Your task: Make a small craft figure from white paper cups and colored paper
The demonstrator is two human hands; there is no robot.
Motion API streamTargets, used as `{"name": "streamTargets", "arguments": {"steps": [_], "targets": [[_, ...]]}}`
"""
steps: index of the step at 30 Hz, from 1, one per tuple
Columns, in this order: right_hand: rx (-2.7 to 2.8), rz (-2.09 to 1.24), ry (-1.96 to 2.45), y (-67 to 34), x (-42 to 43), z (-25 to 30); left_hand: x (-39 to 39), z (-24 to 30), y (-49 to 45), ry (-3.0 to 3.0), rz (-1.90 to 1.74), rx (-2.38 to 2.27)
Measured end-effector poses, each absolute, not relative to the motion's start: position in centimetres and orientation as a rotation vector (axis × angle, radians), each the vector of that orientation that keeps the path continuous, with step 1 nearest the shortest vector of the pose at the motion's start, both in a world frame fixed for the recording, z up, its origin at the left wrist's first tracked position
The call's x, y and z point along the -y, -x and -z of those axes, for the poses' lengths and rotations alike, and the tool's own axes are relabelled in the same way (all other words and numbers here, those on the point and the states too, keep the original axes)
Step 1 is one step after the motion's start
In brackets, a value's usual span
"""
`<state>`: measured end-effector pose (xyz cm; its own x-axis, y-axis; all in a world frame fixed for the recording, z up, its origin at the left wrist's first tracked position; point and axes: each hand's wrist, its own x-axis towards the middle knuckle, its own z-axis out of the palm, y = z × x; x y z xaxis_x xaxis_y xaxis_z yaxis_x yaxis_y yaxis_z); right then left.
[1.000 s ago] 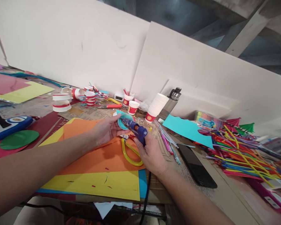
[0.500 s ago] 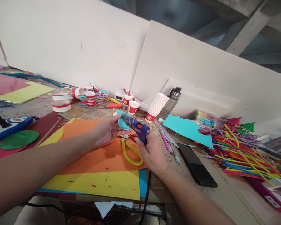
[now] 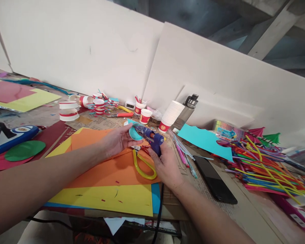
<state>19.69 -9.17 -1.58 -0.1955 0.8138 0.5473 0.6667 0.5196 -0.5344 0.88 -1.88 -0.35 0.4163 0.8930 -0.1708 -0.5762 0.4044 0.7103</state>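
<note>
My left hand (image 3: pixel 117 139) is closed round a small paper cup piece with a turquoise disc (image 3: pixel 134 133) facing me. My right hand (image 3: pixel 167 166) grips a blue glue gun (image 3: pixel 152 137) by its handle, and the nozzle points left onto the turquoise disc. The gun's black cord (image 3: pixel 159 210) runs down over the table's front edge. Yellow-handled scissors (image 3: pixel 142 164) lie just below both hands on an orange paper sheet (image 3: pixel 109 169).
Yellow paper (image 3: pixel 104 200) lies at the front edge. A black phone (image 3: pixel 215 179) and a heap of coloured straws (image 3: pixel 266 166) lie to the right. A stack of white cups (image 3: pixel 171 115), a grey bottle (image 3: pixel 186 110), turquoise paper (image 3: pixel 205 140) and cut cup rings (image 3: pixel 67 110) stand behind.
The glue gun has tilted flatter, its body swinging right and down while the nozzle stays on the turquoise disc. My left hand has barely moved.
</note>
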Motion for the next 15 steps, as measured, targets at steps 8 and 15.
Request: {"name": "streamTargets", "arguments": {"steps": [8,15], "targets": [[1.865,-0.159,1.203,-19.56,9.13,1.40,1.69,0.79,-0.85,-0.626,-0.991,-0.525],[1.890,-0.234,1.184,-19.83,8.98,1.64,1.56,0.93,-0.68,-0.643,-0.991,-0.517]]}}
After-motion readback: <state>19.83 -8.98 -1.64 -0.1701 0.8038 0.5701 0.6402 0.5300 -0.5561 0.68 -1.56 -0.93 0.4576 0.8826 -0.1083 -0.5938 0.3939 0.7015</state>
